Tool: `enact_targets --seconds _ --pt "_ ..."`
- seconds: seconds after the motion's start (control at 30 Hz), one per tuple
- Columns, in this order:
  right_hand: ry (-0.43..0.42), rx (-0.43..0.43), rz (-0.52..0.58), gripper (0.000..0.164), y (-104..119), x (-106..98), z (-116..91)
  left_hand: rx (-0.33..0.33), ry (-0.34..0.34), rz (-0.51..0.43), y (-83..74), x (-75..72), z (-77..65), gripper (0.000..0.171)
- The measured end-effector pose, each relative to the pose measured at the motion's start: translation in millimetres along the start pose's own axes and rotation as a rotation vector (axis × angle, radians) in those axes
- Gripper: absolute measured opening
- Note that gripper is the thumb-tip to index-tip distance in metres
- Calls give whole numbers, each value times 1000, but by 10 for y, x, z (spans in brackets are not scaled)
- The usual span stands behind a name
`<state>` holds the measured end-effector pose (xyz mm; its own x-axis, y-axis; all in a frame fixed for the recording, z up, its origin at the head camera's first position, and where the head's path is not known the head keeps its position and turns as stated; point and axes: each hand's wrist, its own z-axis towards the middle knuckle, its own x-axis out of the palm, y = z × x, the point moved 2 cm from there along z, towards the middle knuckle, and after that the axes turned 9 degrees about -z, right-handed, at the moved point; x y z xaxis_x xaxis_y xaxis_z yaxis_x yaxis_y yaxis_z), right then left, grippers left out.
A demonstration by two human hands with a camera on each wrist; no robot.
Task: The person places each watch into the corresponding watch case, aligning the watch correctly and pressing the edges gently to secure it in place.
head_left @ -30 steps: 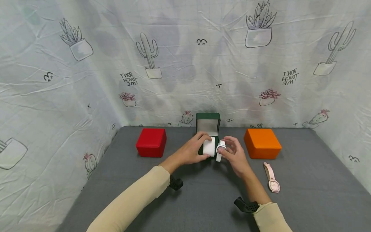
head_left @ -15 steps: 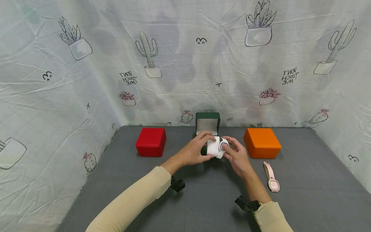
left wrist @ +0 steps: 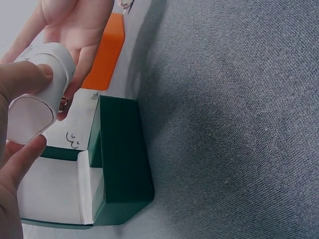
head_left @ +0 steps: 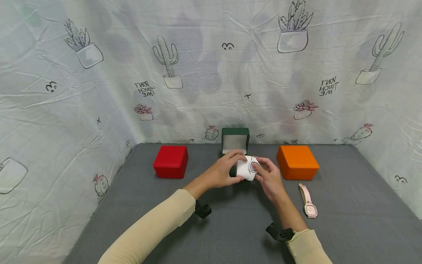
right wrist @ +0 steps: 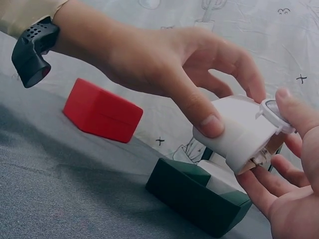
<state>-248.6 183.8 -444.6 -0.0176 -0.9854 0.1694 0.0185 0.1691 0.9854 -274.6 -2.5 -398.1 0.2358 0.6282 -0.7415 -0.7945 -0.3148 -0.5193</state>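
Note:
My left hand (head_left: 221,171) grips a white watch cushion (right wrist: 232,122) between thumb and fingers, above the front of an opened green watch box (right wrist: 197,199). In my right hand (head_left: 271,180) is a white wristwatch (head_left: 254,166), its strap looped round the right end of the cushion. The right thumb presses on the watch face (right wrist: 274,109), while the fingers lie under the strap near a metal buckle (right wrist: 260,159). In the left wrist view the cushion's flat end (left wrist: 30,119) faces the camera, and the watch face is hidden.
A closed red box (head_left: 170,161) stands at the left on the grey tabletop (head_left: 230,231), and a closed orange box (head_left: 297,162) at the right. A pink wristwatch (head_left: 309,205) lies in front of the orange one. A printed cloth (head_left: 204,73) hangs behind.
My left hand has drawn the cushion out of the green box and to the right. The white watch, earlier hanging beside it, is now round the cushion's end.

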Motion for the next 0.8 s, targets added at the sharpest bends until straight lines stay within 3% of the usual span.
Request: enact_targets --seconds 0.5,0.63,0.8 --pt "28 -76 -115 39 -4 18 4 -11 32 -1 -2 4 23 51" --pt "60 -76 -156 41 7 20 6 -15 30 10 3 -2 35 51" --pt "180 -98 -70 37 67 -39 -10 -69 16 -59 31 5 30 51"
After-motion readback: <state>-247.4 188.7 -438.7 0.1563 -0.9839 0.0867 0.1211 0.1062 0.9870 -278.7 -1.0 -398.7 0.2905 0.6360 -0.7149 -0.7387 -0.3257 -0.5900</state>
